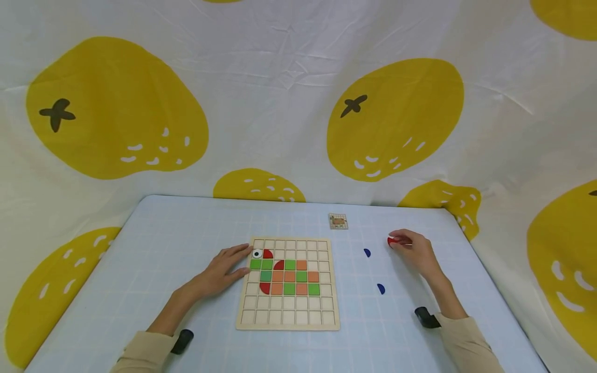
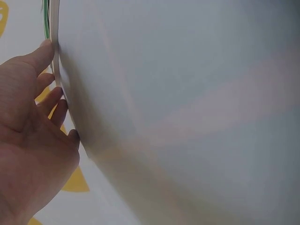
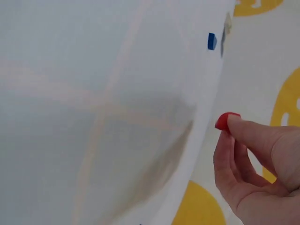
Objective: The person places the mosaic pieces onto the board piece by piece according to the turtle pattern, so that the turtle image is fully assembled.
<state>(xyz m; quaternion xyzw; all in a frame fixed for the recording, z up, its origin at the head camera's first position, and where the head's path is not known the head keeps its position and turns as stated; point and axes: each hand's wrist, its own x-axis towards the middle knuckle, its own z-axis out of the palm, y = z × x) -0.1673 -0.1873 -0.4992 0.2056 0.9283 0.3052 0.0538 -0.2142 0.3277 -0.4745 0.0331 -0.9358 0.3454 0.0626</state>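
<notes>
My right hand (image 1: 416, 254) pinches a red quarter-circle-like piece (image 3: 225, 121) between thumb and fingertips, to the right of the board. The left hand (image 1: 224, 270) touches the left edge of the wooden grid board (image 1: 289, 320), its fingers fairly straight. On the board sit green, orange and teal square tiles, such as a green tile (image 1: 314, 289) and an orange tile (image 1: 277, 288). Several red rounded pieces and a white eye tile (image 1: 257, 254) lie among them. In the left wrist view, the left fingertips (image 2: 55, 93) meet the edge; the board is seen side-on there.
Two blue half-round pieces, an upper blue piece (image 1: 367, 253) and a lower blue piece (image 1: 381, 289), lie between the board and my right hand. A small picture card (image 1: 338, 221) rests beyond the board. Behind the pale table (image 1: 200, 217) hangs a fruit-patterned curtain (image 1: 266, 114).
</notes>
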